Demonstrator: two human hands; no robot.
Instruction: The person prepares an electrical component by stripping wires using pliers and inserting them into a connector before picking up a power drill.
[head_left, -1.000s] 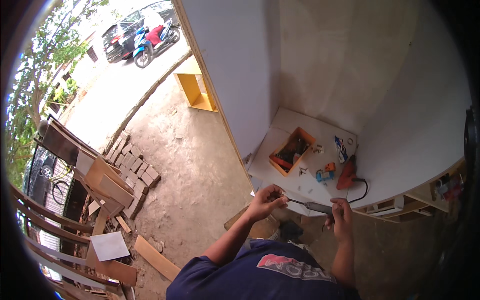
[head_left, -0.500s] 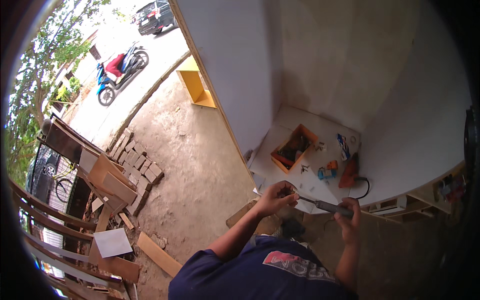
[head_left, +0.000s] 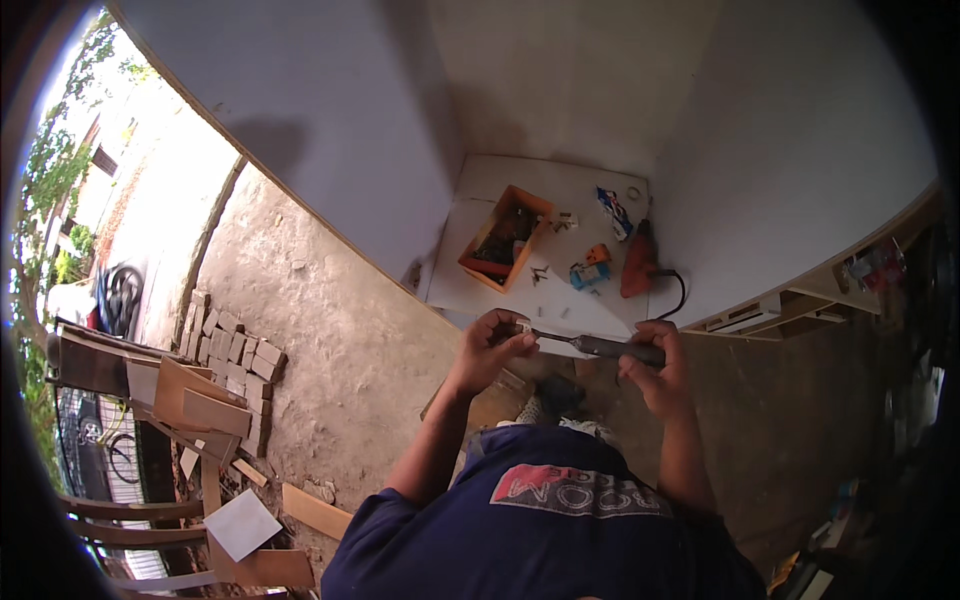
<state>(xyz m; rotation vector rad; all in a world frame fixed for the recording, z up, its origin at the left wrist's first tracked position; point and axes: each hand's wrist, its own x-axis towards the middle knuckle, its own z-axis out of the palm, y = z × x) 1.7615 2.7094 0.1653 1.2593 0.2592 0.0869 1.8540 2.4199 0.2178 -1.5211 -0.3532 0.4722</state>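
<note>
The person is standing over a low white tabletop (head_left: pixel 500 190) set against a white wall, working with both hands just in front of its near edge. The right hand (head_left: pixel 655 365) is wrapping its grip around the dark handle of a screwdriver (head_left: pixel 600 346), fingers pressed together around it, the thin metal shaft pointing leftward. The left hand (head_left: pixel 495 345) is pinching a small pale part (head_left: pixel 522 327) between fingertips and thumb, right where the screwdriver tip is meeting it; the part is too small to identify further. Judging by this, the step in hand is driving or loosening something on the small piece held in mid-air, above the ground and not resting on the tabletop. The next move seems to call for keeping the tip seated and the left pinch steady while the right wrist is turning, since a slip could jab the holding fingers. On the tabletop behind, an orange tray (head_left: pixel 505 238) of dark bits is sitting near the middle, an orange-red power drill (head_left: pixel 638 265) with its black cord is lying to the right, and a small blue-and-orange object (head_left: pixel 590 270) is lying between them.
</note>
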